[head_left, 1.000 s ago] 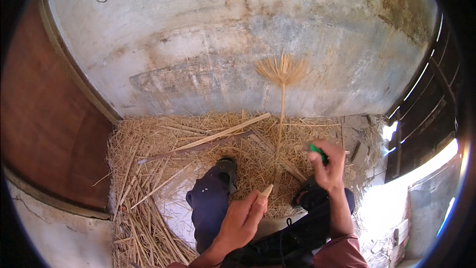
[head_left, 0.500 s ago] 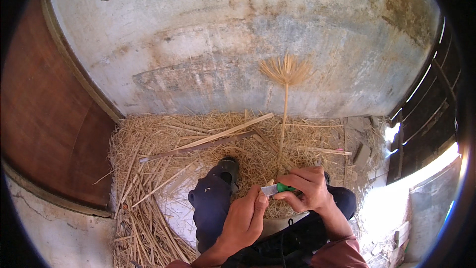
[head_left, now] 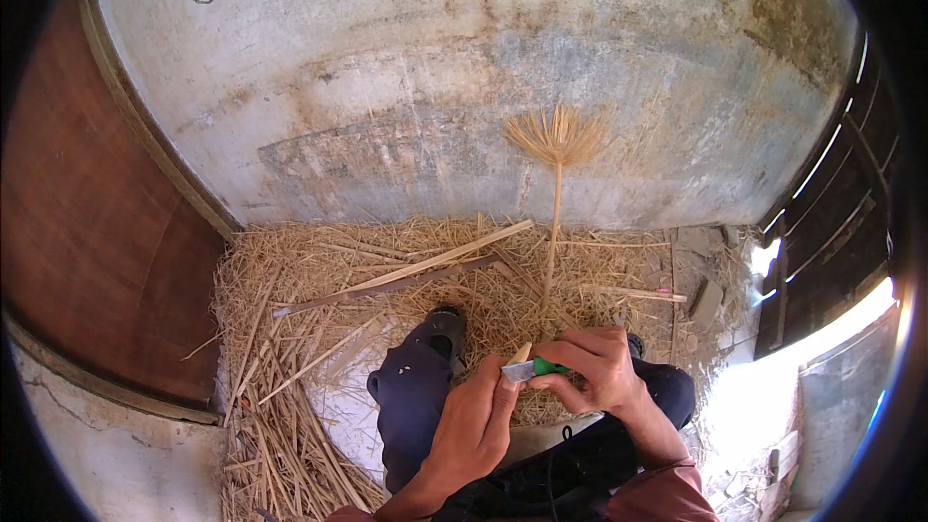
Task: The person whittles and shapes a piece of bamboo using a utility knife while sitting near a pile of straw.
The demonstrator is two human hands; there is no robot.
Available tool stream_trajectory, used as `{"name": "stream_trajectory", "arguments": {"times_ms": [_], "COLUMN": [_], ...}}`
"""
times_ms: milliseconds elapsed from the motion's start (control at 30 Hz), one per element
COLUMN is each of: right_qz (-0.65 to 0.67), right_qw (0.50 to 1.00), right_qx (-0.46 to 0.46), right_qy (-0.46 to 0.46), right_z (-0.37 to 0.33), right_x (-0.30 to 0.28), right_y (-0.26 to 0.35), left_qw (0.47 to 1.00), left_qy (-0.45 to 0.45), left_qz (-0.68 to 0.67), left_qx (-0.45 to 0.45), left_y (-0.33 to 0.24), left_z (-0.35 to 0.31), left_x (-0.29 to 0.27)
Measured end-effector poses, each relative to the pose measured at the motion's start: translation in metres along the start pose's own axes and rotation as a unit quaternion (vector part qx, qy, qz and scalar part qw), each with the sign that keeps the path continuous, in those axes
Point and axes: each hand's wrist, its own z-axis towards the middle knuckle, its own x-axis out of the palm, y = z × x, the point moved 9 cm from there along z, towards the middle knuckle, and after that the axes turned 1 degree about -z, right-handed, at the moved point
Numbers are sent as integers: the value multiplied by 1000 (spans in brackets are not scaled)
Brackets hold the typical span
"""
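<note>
Between my knees, my right hand (head_left: 607, 372) is closed round the green handle of a short knife (head_left: 547, 365). Its broad, flat metal blade points left and lies by the thumb of my left hand (head_left: 476, 425). The fingers of that left hand are pinched on a pale, pointed sliver of wood or bamboo (head_left: 523, 353), whose tip sticks up just beyond the blade. The rest of the sliver is hidden by my fingers and the knife, so I cannot tell its length.
A broom-like stick with a splayed straw head (head_left: 559, 140) leans against the stained wall (head_left: 406, 58). Straw shavings (head_left: 503, 290) cover the floor. Long split strips (head_left: 280, 445) lie at left, near a brown door panel (head_left: 106, 222). A brick-like block (head_left: 707, 301) lies at right.
The pale sliver's tip now shows more above my left fingers. The knife blade has shifted slightly left and down and is tilted differently.
</note>
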Motion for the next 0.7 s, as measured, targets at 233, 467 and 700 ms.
{"name": "stream_trajectory", "arguments": {"times_ms": [233,467,700], "right_qz": [-19,-29,-56], "right_qw": [1000,999,998], "right_qx": [10,16,36], "right_qy": [4,-19,-23], "right_z": [3,2,3], "right_x": [0,0,1], "right_y": [3,4,5], "left_qw": [999,997,995], "left_qy": [-36,-52,-75], "left_qz": [21,41,59], "left_qx": [34,38,38], "left_y": [-2,-4,1], "left_z": [-1,-1,-2], "left_x": [-3,-4,-7]}}
